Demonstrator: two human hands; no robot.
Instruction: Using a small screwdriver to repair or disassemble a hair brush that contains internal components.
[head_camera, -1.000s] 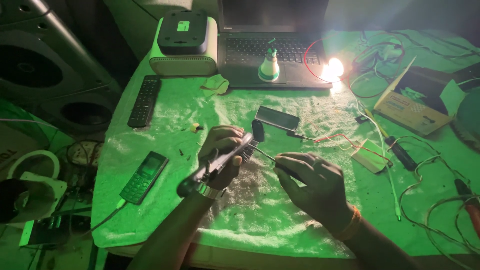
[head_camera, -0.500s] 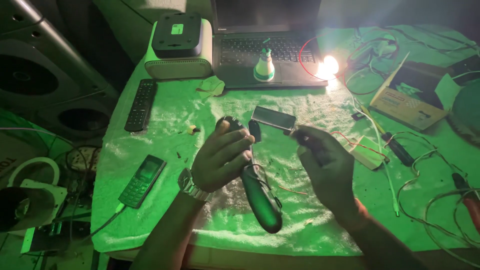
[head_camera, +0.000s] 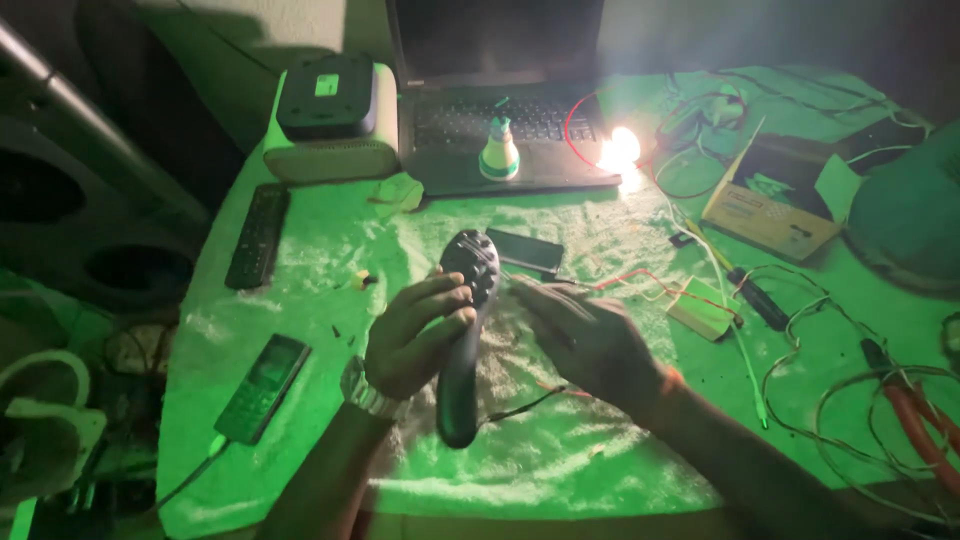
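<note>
I see my left hand (head_camera: 415, 335) wrapped around a long dark handheld device (head_camera: 464, 340), fingers curled closed on its upper part, thumb side toward me. The device stands nearly upright above the green-lit cloth (head_camera: 300, 250), its wide head up near a small black phone (head_camera: 525, 250) lying flat behind it. My right hand (head_camera: 585, 335) sits just beside the device, fingers loosely bent and pointing at its head; I cannot tell whether they pinch anything. A thin dark wire (head_camera: 520, 405) trails from below it. Further off I see a laptop (head_camera: 500, 110), 1 bright bulb (head_camera: 620, 148), 1 remote control (head_camera: 258, 235) and a keypad phone (head_camera: 262, 388) at left.
</note>
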